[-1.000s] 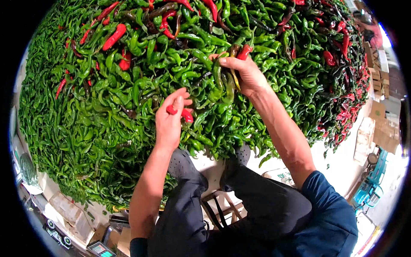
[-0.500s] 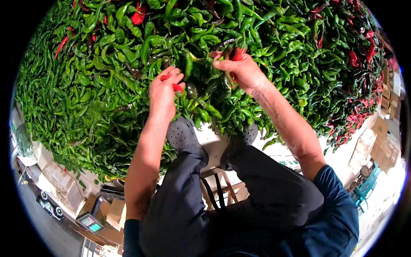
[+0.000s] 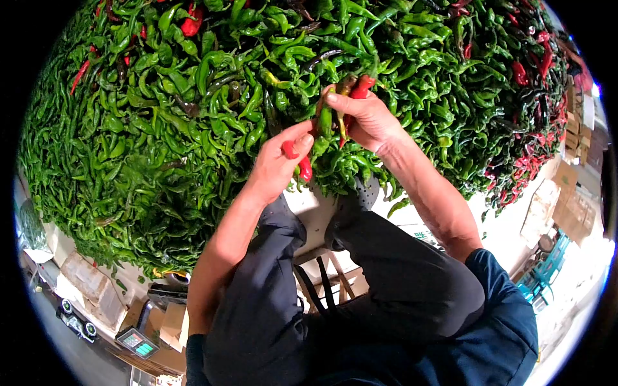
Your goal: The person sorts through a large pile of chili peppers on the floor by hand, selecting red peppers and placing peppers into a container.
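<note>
Head camera, close above lap (image 3: 393, 283); looks forward and steeply down onto nearby pepper heap (image 3: 154, 135).

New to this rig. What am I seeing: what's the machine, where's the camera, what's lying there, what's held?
There's no machine: these are a person's own bare hands. One camera, worn on the head, looks forward and down, so the person's dark trousers show below. In front, a wide pile of peppers spreads over a pale floor: mostly green, some red or dark. The left hand holds red pepper, one or two pieces; the fingers hide which. The right hand holds a small bunch of peppers, green, red and brownish. The two hands are close together above the pile.
</note>
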Demonstrator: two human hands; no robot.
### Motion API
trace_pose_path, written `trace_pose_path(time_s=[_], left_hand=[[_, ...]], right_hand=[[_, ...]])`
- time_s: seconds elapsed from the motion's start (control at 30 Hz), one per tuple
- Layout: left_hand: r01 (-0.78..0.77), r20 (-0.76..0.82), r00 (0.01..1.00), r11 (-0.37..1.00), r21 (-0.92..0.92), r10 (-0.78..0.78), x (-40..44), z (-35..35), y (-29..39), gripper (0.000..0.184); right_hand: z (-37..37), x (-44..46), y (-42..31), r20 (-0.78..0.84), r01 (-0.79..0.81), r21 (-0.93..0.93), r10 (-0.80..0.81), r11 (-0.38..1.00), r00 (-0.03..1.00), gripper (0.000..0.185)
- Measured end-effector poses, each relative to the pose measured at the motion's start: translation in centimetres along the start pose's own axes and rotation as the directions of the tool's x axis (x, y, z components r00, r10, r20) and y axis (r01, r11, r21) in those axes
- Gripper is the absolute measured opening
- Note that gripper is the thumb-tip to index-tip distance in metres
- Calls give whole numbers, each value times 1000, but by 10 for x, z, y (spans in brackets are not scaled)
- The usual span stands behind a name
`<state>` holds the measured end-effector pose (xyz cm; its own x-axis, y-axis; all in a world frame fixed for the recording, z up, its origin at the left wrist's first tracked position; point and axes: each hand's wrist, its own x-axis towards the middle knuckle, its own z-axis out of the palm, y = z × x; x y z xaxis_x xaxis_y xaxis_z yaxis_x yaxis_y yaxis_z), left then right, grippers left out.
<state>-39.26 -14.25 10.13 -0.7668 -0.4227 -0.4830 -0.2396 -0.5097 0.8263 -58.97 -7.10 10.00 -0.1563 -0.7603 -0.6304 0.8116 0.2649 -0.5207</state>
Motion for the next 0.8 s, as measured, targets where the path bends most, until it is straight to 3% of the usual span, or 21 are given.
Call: trace_pose_path(time_s=[0.13,0.2,0.27,0.3,0.4,0.47,0.53,0.67,0.8], left_hand=[[14,95,995,998,67,-20,-2,6,6,33],[19,36,999,991,135,-24,-1,5,2,29],[46,-8,999,981,188,-45,0,-1,-14,29],[41,-29,999,999,0,-41,-3,8,-1,27],[146,29,989,964,-223,-143,-8,-1,15,28],[137,76,990,944,-302,-119,-13,-4,21,31],[130,100,990,919,-373,-100,-19,-4,27,33],[126,77,991,943,-307,-108,-25,2,35,34],[221,161,969,949,-224,-188,-27,13,43,34]], right_hand=[[24,-3,8,-75,47,-140,-58,989,996,20],[25,-3,12,-87,38,-264,-63,964,994,19],[26,-3,15,-46,38,-222,-50,974,998,17],[29,-4,15,-24,41,-200,-47,979,999,17],[31,-13,1,88,-130,-1,130,992,988,16],[26,-10,1,140,-182,122,164,976,976,21],[24,-12,0,194,-168,124,142,978,971,35],[23,-19,2,210,-194,53,179,979,961,35],[41,-52,-3,113,-73,-27,75,997,991,35]])
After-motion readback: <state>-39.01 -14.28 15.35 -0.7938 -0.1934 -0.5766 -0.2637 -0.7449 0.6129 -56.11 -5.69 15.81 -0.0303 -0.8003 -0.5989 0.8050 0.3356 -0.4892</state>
